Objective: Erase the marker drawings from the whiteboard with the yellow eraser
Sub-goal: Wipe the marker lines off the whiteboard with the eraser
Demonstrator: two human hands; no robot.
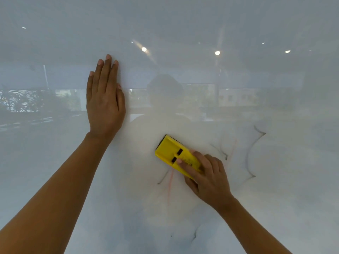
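Grip: right hand [207,177] closed on the lower right end of the eraser [175,155], fingers [185,166] laid over its yellow back, thumb under the near edge. The eraser lies flat on the board [275,208], right of centre, tilted with its free end up and left.

Handling, judged: a light, stiff plastic shell with a soft dark pad showing at the far edge; it should slide easily on the glossy surface. An end hold lets the free end lift, so a hold nearer the middle would press more evenly.

Pose: right wrist bent, forearm coming from lower right. Left hand [105,99] open, holding nothing, palm flat on the board up and left, arm extended, apparently bracing.

Remaining: faint red line [170,186] just below the eraser; dark curved strokes [250,154] to its right; small marks [194,234] nearer the bottom
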